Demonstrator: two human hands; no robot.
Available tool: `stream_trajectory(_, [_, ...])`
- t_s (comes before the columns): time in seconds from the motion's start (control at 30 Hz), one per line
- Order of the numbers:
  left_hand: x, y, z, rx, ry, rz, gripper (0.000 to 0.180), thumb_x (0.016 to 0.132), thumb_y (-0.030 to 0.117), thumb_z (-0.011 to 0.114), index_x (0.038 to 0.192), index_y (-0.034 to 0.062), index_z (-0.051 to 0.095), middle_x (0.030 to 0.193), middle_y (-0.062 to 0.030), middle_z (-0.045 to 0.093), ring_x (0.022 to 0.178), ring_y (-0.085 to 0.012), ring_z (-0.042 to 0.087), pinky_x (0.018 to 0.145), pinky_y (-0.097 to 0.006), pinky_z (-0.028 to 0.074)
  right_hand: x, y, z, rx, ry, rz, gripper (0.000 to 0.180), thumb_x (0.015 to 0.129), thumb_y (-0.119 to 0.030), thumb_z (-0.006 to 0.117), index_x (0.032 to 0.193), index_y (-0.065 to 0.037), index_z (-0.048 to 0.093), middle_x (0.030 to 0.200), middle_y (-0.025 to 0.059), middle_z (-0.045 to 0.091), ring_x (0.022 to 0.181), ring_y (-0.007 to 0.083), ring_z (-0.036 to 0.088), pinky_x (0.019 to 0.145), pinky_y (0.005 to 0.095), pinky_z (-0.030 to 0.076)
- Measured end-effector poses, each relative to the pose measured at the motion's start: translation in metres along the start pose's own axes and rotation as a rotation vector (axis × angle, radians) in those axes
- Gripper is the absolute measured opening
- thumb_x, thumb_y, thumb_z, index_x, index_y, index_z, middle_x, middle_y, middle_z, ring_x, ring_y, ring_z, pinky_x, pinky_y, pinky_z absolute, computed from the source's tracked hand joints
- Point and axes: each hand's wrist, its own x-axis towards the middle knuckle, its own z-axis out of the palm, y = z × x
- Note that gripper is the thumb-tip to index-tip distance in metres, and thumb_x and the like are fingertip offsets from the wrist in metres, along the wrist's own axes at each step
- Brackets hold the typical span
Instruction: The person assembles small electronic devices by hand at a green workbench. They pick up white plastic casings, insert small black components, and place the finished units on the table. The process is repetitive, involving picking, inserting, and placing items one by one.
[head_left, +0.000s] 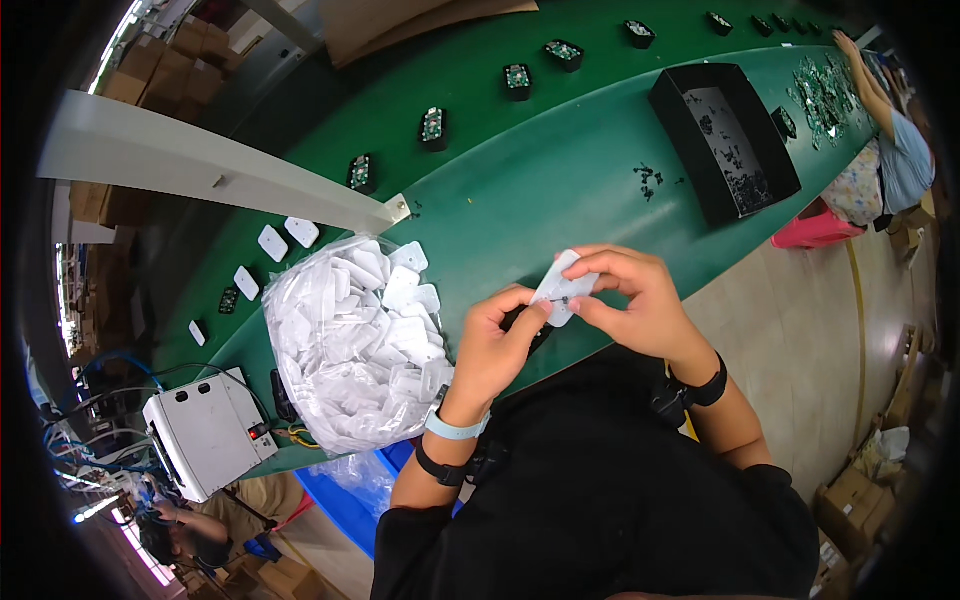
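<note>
Above the near edge of the green table I hold a white rounded plastic cover (561,283) tilted up between both hands. My left hand (500,335) pinches its left edge between thumb and fingers. On the other side my right hand (635,300) is closed on the cover, fingers at its top edge and thumb low on its face. A small black part (563,300) shows on the face between my two thumbs; whether it is fixed there I cannot tell. Beside my left hand a clear plastic bag (330,350) bulges with many similar white covers.
A black open box (690,160) with small black parts stands at right; some parts (648,181) lie beside it. Black housings with circuit boards (433,130) line the far green strip. A metal post (230,160) crosses at left, above a white device (207,435). A co-worker (905,150) reaches in far right.
</note>
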Motion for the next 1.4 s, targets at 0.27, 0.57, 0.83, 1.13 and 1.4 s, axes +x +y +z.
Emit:
stream_trajectory(0.27, [-0.019, 0.030, 0.007, 0.249, 0.145, 0.216, 0.006, 0.088, 0.000, 0.066, 0.090, -0.0046, 0.068, 0.083, -0.0040, 0.063, 0.071, -0.0085, 0.054, 0.063, -0.023, 0.041, 0.000, -0.023, 0.010, -0.626, 0.082, -0.490, 0.024, 0.068, 0.001, 0.077, 0.089, -0.007, 0.068, 0.100, 0.0074, 0.063, 0.085, 0.0260, 0.059, 0.068, 0.0350, 0.049])
stream_trajectory(0.57, [-0.029, 0.043, 0.012, 0.471, 0.187, 0.330, 0.006, 0.083, 0.001, 0.070, 0.087, -0.0032, 0.069, 0.085, -0.0079, 0.066, 0.073, -0.0148, 0.060, 0.066, -0.026, 0.046, -0.004, -0.033, 0.013, -0.551, 0.094, -0.312, 0.022, 0.068, 0.003, 0.076, 0.086, -0.003, 0.063, 0.086, 0.0068, 0.062, 0.076, 0.0249, 0.057, 0.064, 0.0337, 0.048])
stream_trajectory(0.83, [-0.027, 0.041, 0.006, 0.440, 0.075, 0.289, 0.006, 0.082, 0.002, 0.070, 0.087, -0.0025, 0.069, 0.083, -0.0073, 0.065, 0.072, -0.0144, 0.059, 0.065, -0.026, 0.044, 0.001, -0.038, 0.000, -0.608, 0.001, -0.293, 0.018, 0.072, 0.003, 0.073, 0.083, -0.004, 0.061, 0.083, 0.0064, 0.060, 0.074, 0.0247, 0.055, 0.061, 0.0348, 0.046])
stream_trajectory(1.13, [-0.025, 0.043, -0.006, 0.386, -0.077, 0.272, 0.009, 0.085, 0.002, 0.069, 0.092, -0.0027, 0.070, 0.085, -0.0067, 0.063, 0.068, -0.0124, 0.055, 0.061, -0.025, 0.042, 0.010, -0.042, -0.009, -0.161, -0.112, 0.083, 0.021, 0.078, 0.003, 0.073, 0.094, -0.002, 0.062, 0.090, 0.0037, 0.065, 0.083, 0.0146, 0.062, 0.060, 0.0279, 0.049])
stream_trajectory(1.4, [-0.028, 0.039, -0.009, -0.033, -0.155, 0.060, 0.011, 0.089, -0.001, 0.062, 0.096, -0.0060, 0.070, 0.092, -0.0069, 0.064, 0.086, -0.0128, 0.057, 0.076, -0.026, 0.043, 0.013, -0.028, -0.016, 0.518, -0.320, 0.280, 0.036, 0.084, 0.003, 0.073, 0.117, 0.001, 0.059, 0.111, 0.0140, 0.067, 0.093, 0.0136, 0.067, 0.067, 0.0259, 0.058])
